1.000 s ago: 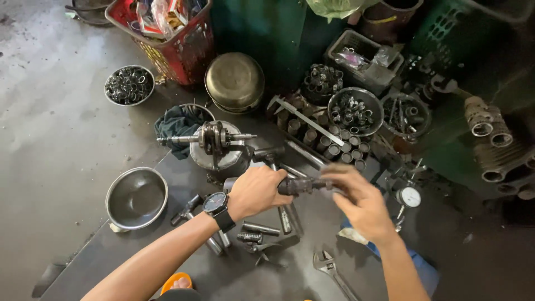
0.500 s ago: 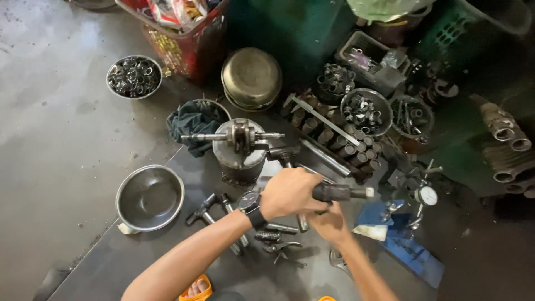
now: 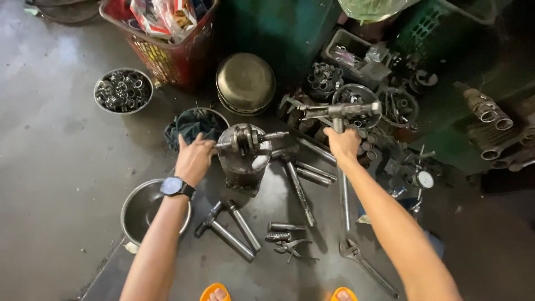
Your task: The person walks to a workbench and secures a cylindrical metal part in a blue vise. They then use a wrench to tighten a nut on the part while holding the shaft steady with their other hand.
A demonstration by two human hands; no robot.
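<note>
1. We see the left hand [image 3: 195, 159] closed over the left end of a crankshaft [image 3: 245, 140] that lies crosswise on top of a metal cylinder stand [image 3: 242, 167]; in our judgement the hand steadies the shaft so it does not roll off.
2. The right hand [image 3: 344, 142] is wrapped tight around the handle of a hammer [image 3: 337, 111], raised with its head level, up and to the right of the crankshaft and well apart from it.
3. The stand sits near the middle of the floor mat [image 3: 267, 212], with the shaft's free right end pointing toward the hammer.
4. Between stand and hammer lie long steel bars [image 3: 298, 189], and a wrench [image 3: 365, 265] rests toward the mat's near edge.
5. A steel bowl [image 3: 142, 209] sits at the mat's left edge, just beside the left forearm.
</note>
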